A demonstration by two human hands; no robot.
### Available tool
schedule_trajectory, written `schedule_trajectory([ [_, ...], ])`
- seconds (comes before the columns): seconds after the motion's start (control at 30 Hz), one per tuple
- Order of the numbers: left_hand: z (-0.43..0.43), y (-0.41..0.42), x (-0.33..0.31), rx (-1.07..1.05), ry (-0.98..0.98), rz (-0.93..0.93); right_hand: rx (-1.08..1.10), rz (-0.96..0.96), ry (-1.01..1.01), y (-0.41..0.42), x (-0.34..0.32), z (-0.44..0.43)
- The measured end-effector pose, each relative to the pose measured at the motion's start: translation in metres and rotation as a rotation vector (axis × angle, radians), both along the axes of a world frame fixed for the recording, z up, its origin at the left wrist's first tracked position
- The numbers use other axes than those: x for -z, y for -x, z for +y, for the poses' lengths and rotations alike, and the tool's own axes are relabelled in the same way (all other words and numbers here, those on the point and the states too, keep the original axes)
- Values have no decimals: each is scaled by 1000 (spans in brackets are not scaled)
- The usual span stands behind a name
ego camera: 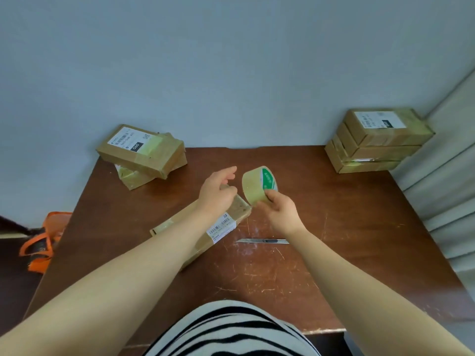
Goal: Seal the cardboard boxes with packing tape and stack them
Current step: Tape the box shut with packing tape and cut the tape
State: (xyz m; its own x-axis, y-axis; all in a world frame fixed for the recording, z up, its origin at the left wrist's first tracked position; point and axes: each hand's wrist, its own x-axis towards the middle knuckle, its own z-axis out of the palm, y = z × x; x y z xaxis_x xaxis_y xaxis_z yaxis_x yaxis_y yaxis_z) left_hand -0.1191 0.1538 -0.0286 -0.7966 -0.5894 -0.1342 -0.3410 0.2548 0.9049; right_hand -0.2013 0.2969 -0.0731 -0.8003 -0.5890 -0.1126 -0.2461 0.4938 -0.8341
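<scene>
- pale blue-grey wall [205, 60] is taking up the whole top half, soft even light
- scratched brown table [359, 240] is sitting right against it
- white ribbed panels [449, 201] are running down the right
- orange bag [43, 242] is lying on the dark floor [12, 291], left side

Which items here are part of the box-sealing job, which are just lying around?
Job: packing tape roll in right hand; cardboard box under left hand; box pile far left; box stack far right; utility knife, probably.
Lying about: orange bag beside the table.
</scene>
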Motion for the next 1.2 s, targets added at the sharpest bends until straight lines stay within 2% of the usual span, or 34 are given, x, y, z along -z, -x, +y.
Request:
schedule_trajectory([
  [0.2,-11,-9,-7,48,180,37,-74,-122,131,-11,-25,-24],
  [0.4,-15,-18,-9,37,246,81,-106,-179,123,-17,-38,-33],
  [0.63,-20,-16,-9,22,184,145,-144,-296,154,-24,-53,-34],
  [0.73,-22,-14,-6,-10,192,98,-145,-374,228,-23,-54,-31],
  [0.83,-30,-14,1,-61,203,-25,-193,-386,194,-21,-49,-25],
  [0.9,-34,-14,7,-60,169,-86,-242,-402,174,-21,-47,-22],
  [1.0,-30,-13,15,-70,-11,-141,-233,-423,136,-19,-52,-19],
  [1.1,-25,-8,18,-141,-198,-134,-210,-343,-35,-11,-57,-6],
  [1.2,-22,1,17,-118,-232,-128,-186,-389,-83,-7,-50,16],
])
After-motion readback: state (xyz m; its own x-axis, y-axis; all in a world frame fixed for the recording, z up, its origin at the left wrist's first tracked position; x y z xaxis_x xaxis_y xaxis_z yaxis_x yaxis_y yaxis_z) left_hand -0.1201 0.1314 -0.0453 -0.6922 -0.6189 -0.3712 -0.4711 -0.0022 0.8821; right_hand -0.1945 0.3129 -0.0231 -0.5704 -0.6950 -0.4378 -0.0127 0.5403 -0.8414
